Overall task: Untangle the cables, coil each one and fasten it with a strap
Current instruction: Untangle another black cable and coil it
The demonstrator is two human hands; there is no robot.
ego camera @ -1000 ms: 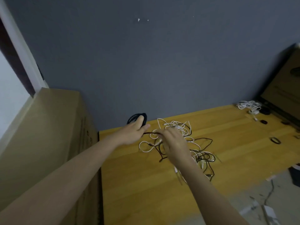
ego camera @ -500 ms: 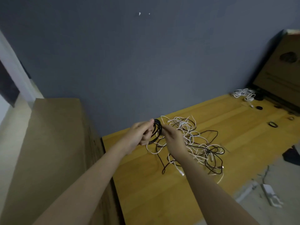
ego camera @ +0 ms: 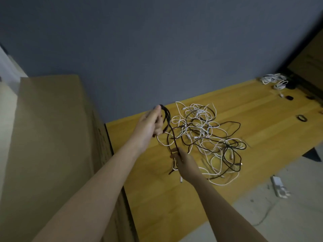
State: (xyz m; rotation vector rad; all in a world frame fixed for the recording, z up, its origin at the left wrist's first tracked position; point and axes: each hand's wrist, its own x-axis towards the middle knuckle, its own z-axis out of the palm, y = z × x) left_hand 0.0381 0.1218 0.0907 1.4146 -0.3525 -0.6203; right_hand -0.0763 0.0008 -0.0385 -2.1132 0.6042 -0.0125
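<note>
Head view, forward-down, seemingly near table point(ego camera: 174, 198)

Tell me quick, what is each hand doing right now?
Left hand: grips the coiled part of the black cable.
Right hand: pinches the same black cable lower down, its loose stretch.

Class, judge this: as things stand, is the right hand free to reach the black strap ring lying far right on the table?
Probably not: the right hand pinches the black cable, and the ring lies far beyond the tangle.
</note>
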